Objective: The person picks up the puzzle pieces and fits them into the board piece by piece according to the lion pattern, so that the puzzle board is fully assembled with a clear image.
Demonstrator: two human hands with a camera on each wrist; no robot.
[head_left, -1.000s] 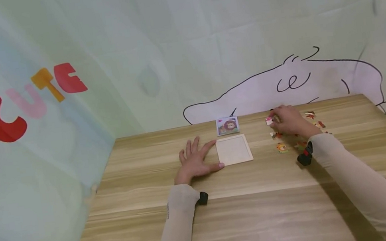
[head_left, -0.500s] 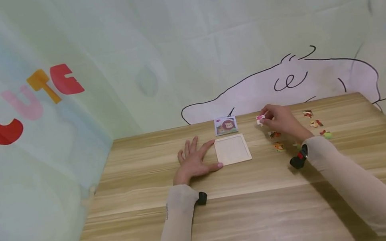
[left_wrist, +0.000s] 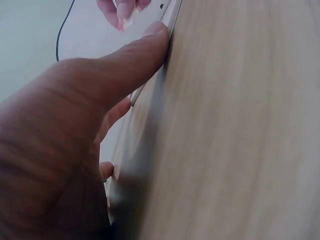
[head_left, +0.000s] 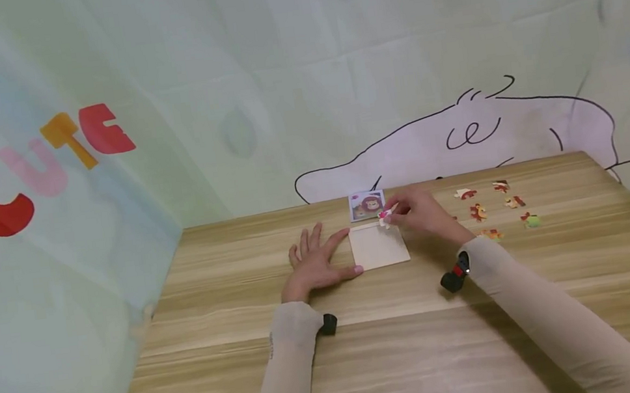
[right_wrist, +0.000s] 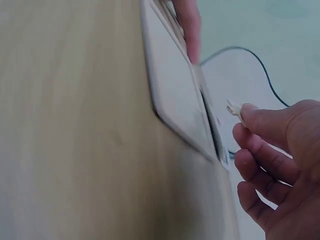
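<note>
Pink-and-white puzzle piece (head_left: 385, 217) is pinched in your right hand (head_left: 420, 212), near the centre of the frame, by the upper right edge of the square tray (head_left: 380, 246). Your left hand (head_left: 319, 267) is spread, its thumb and index finger touching the tray's left side. No piece appears set in the tray yet, so the puzzle looks barely begun; the other pieces (head_left: 477, 212) lie loose on the desk (head_left: 337, 377) at centre right. Your right hand hides some of that group, leaving their count uncertain, and the wrist views blur the held piece's print.
</note>
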